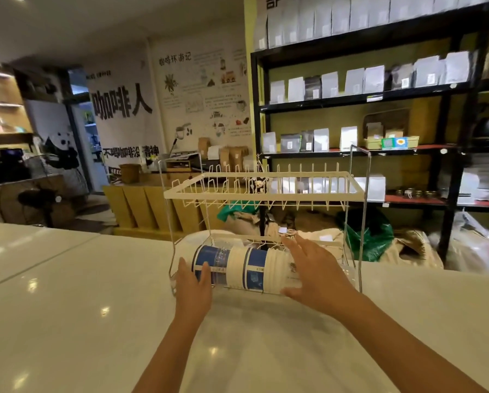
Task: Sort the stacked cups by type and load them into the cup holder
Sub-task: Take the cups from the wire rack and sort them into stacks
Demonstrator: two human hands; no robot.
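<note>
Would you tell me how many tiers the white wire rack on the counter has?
2: the upper tier stands empty, and the lower tier holds the cup stack lying sideways between both hands.

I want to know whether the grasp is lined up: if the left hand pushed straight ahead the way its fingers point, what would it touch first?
The left hand would meet the blue end of the stacked cups lying sideways on the cup holder's lower tier. Its fingertips seem to be already at it, though depth is unclear.
</note>
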